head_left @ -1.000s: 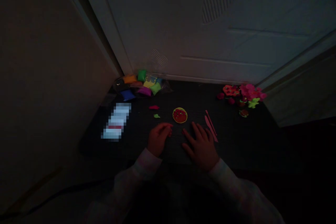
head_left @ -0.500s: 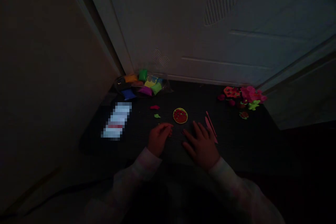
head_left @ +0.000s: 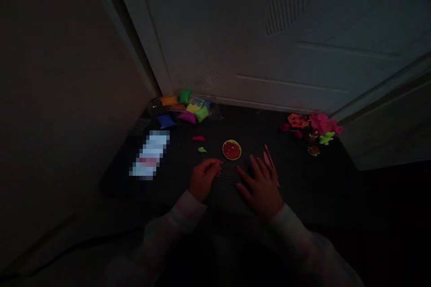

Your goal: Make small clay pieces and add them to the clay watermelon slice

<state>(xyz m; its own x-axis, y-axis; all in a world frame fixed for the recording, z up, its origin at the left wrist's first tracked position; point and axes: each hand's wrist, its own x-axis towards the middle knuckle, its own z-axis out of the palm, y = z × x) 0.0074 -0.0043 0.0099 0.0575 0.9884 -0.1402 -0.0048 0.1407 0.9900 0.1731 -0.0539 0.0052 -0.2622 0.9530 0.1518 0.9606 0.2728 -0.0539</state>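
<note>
A small round clay disc, red with a yellow rim and small bits on top, lies on the dark table between and just beyond my hands. My left hand is closed, thumb against fingers, to the near left of the disc; whatever may be in the pinch is too dark to see. To its near right my right hand rests palm down, fingers spread. Close by that hand lie a pink clay knife and a thin pink stick. A pink clay lump and a green clay piece sit beyond my left hand.
Bags of coloured clay lie at the table's back left, with a bright, blurred phone-like screen nearer. Pink, orange and green clay shapes cluster at the back right. A white panel with hearts stands behind the dark table.
The view has shifted very slightly. Both hands keep nearly the same pose and place, and the clay pieces stay where they were.
</note>
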